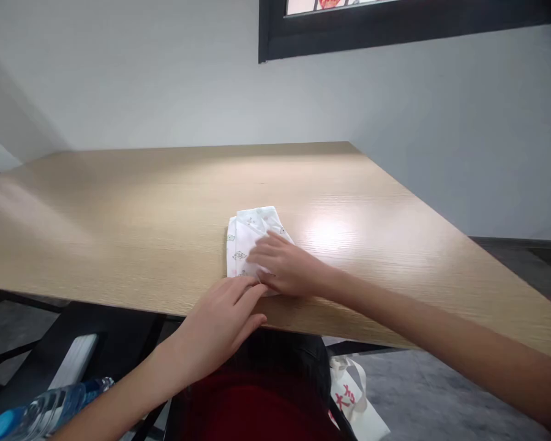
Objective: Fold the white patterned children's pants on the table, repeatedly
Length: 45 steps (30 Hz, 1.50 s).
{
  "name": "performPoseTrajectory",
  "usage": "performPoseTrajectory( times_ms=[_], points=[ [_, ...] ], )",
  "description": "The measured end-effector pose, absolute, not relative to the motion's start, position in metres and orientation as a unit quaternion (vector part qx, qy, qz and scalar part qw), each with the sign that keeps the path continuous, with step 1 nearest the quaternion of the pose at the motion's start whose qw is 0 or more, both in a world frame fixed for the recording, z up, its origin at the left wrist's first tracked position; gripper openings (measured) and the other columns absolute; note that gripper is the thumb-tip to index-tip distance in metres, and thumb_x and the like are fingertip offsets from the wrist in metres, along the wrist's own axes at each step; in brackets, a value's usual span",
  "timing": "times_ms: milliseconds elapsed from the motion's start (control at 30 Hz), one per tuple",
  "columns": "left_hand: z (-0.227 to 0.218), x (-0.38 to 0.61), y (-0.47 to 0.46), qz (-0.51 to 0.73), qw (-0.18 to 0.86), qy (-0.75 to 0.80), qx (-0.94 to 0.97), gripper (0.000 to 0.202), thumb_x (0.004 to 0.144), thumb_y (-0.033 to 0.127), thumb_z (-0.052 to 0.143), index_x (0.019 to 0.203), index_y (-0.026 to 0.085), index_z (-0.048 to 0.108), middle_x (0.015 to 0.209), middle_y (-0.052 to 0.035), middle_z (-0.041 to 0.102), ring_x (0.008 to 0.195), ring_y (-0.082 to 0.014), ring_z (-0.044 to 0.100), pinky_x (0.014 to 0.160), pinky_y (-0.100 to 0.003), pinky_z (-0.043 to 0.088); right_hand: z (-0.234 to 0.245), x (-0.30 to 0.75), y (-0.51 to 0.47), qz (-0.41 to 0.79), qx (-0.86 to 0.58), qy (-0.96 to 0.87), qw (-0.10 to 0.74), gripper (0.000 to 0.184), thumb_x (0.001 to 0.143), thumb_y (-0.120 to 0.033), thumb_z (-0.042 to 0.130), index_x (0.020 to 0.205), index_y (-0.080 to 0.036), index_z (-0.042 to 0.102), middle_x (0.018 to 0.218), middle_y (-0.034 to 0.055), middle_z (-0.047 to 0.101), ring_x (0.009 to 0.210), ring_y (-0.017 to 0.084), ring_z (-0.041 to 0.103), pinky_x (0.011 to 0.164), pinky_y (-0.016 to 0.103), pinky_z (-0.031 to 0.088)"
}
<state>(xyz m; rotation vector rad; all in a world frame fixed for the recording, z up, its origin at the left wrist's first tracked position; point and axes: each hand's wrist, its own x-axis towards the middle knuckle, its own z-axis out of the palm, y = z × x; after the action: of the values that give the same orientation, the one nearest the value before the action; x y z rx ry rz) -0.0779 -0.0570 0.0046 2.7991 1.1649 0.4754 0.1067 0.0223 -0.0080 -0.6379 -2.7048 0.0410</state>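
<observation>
A folded white cloth [250,229] with a small printed pattern lies near the front edge of the wooden table [165,208]. My right hand [287,266] rests flat on the cloth's near right part, fingers stretched out and pointing left. My left hand [223,318] lies at the table's front edge, its fingertips touching the cloth's near corner, fingers extended and together. Neither hand grips anything.
A grey wall rises behind the table, with a dark window frame [395,27] above. A plastic water bottle [41,410] lies at the lower left below the table. A white bag [353,398] with red print sits on the floor at lower right.
</observation>
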Motion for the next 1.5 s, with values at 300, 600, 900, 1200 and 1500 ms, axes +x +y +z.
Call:
performPoseTrajectory(
  times_ms=[300, 600, 900, 1200, 1500],
  points=[
    [-0.017, -0.077, -0.03, 0.093, -0.151, 0.345, 0.922, 0.018, 0.085, 0.007, 0.039, 0.086, 0.006, 0.058, 0.094, -0.0153, 0.062, 0.09, -0.0253, 0.059, 0.079, -0.039, 0.048, -0.013, 0.156, -0.006, 0.062, -0.259, -0.944, 0.195, 0.042, 0.071, -0.01, 0.051, 0.113, -0.01, 0.052, 0.107, 0.0147, 0.055, 0.103, 0.027, 0.049, 0.086, 0.042, 0.044],
    [0.026, -0.104, -0.032, 0.201, 0.313, 0.47, 0.801, 0.027, 0.091, 0.037, 0.034, 0.09, 0.018, 0.054, 0.077, 0.0, 0.057, 0.068, -0.0129, 0.052, 0.058, -0.023, 0.04, 0.019, 0.155, -0.022, 0.276, -0.358, -0.853, 0.261, 0.013, 0.078, -0.02, 0.046, 0.086, -0.018, 0.057, 0.072, 0.0014, 0.06, 0.064, 0.016, 0.055, 0.057, 0.027, 0.045],
    [0.028, -0.092, 0.035, 0.146, 0.173, 0.544, 0.808, 0.016, 0.082, 0.026, 0.042, 0.079, 0.016, 0.054, 0.078, -0.0036, 0.059, 0.07, -0.0172, 0.054, 0.061, -0.028, 0.04, 0.018, 0.131, 0.031, 0.279, -0.6, -0.724, 0.196, 0.036, 0.083, -0.021, 0.043, 0.118, -0.011, 0.046, 0.102, 0.0126, 0.059, 0.082, 0.022, 0.058, 0.062, 0.03, 0.046],
    [0.01, -0.038, 0.057, 0.184, 0.047, 0.542, 0.819, 0.022, 0.086, 0.023, 0.034, 0.079, 0.015, 0.053, 0.091, -0.0099, 0.057, 0.088, -0.0234, 0.051, 0.08, -0.037, 0.036, 0.001, 0.089, 0.033, -0.075, -0.551, -0.817, 0.152, 0.031, 0.092, -0.021, 0.031, 0.102, -0.011, 0.058, 0.101, 0.0133, 0.06, 0.092, 0.027, 0.051, 0.078, 0.041, 0.037],
    [-0.005, -0.095, 0.066, 0.201, 0.2, 0.544, 0.79, 0.03, 0.087, 0.029, 0.029, 0.069, 0.017, 0.051, 0.075, -0.005, 0.059, 0.072, -0.0174, 0.054, 0.065, -0.029, 0.041, -0.007, 0.153, 0.002, 0.146, -0.615, -0.759, 0.157, 0.04, 0.093, -0.033, 0.026, 0.122, -0.013, 0.045, 0.111, 0.0121, 0.055, 0.094, 0.025, 0.055, 0.071, 0.034, 0.044]
  ],
)
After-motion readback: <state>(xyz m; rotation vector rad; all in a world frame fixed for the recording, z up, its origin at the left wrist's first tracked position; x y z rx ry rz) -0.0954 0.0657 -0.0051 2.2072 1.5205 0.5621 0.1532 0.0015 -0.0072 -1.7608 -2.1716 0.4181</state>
